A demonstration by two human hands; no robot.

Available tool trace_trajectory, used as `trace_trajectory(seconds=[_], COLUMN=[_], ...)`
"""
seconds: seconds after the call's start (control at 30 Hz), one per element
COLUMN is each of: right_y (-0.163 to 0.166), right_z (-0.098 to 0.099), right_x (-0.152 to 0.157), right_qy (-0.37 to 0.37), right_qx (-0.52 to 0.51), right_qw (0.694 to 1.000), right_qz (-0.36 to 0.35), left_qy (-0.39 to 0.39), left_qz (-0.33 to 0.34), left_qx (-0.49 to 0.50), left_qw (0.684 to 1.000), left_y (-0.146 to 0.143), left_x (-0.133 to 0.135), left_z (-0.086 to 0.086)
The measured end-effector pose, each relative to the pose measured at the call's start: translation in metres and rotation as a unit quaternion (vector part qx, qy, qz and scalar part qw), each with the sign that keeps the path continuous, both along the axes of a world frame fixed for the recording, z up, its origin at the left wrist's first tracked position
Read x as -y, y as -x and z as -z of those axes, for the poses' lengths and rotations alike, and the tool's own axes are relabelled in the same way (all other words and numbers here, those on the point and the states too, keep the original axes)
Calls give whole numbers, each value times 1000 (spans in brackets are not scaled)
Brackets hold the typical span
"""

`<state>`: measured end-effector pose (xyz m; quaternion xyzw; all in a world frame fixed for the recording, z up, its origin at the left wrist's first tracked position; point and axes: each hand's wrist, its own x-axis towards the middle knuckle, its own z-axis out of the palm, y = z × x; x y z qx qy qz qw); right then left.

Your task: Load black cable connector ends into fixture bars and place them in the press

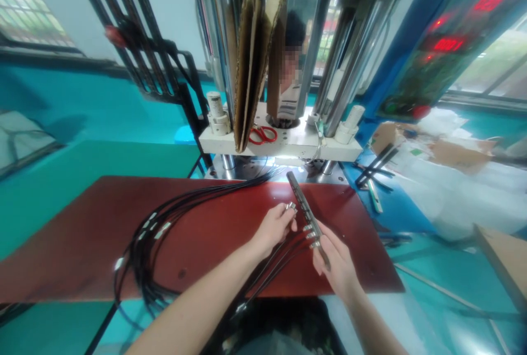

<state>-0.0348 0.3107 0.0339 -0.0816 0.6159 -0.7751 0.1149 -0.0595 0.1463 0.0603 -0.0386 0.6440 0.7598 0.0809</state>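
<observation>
My right hand (337, 256) is wrapped round the lower end of a long, narrow metal bar (302, 198) with notches along it. Several small silvery connectors (312, 235) sit along the bar's left side near my fingers, with dark cables (275, 267) running from them down and to the left. Just left of the bar, my left hand (274, 229) pinches a small silvery cable connector (291, 207), apart from the bar. On the left of the brown board (222, 240) lies a large coil of black cables (138, 251) with white labels.
Behind the board stands a press with a white plate (247, 146), metal columns, red-handled scissors (263, 135) and upright cardboard (247, 69). At right are a control panel (444, 42) with red digits, cutting tools (376, 171) and white bags (473, 185). A person shows behind the press.
</observation>
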Motion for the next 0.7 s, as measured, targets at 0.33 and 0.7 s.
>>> trace_trajectory(seconds=[0.33,0.7], right_y=[0,-2], right_z=[2,1], right_x=[-1,-2], right_qy=[-24,-37], right_qx=[0,6], right_qw=[1000,999], right_qz=[-13,-12], left_qy=[72,206], left_qz=[-27,-27], left_qx=[-18,-91], left_qw=[997,974], left_y=[-6,-7], left_x=[-4,-2], left_z=[2,0])
